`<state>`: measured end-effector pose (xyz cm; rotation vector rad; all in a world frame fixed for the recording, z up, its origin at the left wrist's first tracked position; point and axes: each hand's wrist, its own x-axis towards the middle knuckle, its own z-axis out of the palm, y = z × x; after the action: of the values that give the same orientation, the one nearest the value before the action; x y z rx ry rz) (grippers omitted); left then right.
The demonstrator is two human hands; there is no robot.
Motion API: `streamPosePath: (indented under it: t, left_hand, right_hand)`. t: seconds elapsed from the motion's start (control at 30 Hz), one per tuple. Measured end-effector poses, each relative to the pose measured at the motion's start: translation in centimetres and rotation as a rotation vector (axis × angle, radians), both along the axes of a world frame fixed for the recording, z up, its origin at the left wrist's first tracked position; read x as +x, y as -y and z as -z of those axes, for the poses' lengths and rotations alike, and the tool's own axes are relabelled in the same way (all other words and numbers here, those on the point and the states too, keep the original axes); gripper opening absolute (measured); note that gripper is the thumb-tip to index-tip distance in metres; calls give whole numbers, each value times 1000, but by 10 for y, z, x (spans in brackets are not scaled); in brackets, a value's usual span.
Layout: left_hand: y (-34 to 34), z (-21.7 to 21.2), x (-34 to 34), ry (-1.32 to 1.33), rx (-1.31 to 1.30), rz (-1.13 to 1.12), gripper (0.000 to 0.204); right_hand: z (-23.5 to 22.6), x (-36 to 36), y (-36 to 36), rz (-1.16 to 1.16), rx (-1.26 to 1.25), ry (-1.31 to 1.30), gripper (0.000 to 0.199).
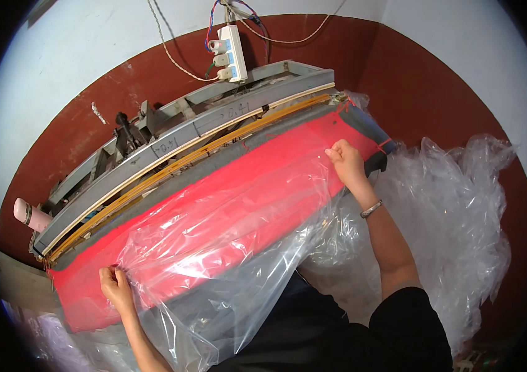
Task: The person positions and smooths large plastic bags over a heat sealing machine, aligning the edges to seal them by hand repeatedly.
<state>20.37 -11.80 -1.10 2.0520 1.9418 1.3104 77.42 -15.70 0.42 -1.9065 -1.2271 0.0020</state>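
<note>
My dark clothes (pixel 350 335) are closest. Over them a clear plastic sheet (pixel 226 248) lies on the red pad (pixel 263 180) of the machine. My left hand (pixel 115 286) pinches its near corner, fingers closed. My right hand (pixel 345 162) pinches the far edge. Behind runs the grey sealing bar (pixel 201 127).

Wall (pixel 53 74) painted in two bands: pale white above, dark red-brown (pixel 412 80) below. A white power strip (pixel 234 53) hangs on the wall at top centre, fed by loose coloured wires (pixel 226 12) and a pale cord (pixel 173 53). Lighting is even and bright, without hard shadows.
</note>
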Motion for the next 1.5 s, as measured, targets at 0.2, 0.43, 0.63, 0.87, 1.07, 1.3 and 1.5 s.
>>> streamPosePath:
  t: [0.2,0.43,0.63,0.87,1.07,1.3,1.5]
  left_hand:
    - [0,1,-3,93,3,-5,7]
    - [3,-3,6,143,-37,-12,7]
    - [5,-7,9,82,-37,10,6]
    - [-1,1,0,207,-178,-43,3]
    - [18,-67,-15,709,-456,232,56]
    - [92,-93,-63,-40,-1298,806,40]
    - [142,-162,-149,-602,-659,60,27]
  right_hand:
    - [10,9,-20,-193,203,-686,15]
    - [17,18,-92,-41,256,-77,22]
    - [10,8,-103,195,-29,51,32]
    - [0,6,-106,268,-207,130,31]
    - [-5,-4,-129,389,-510,116,24]
    - [29,-9,-120,312,-153,459,19]
    - [32,-11,-125,156,-130,453,15]
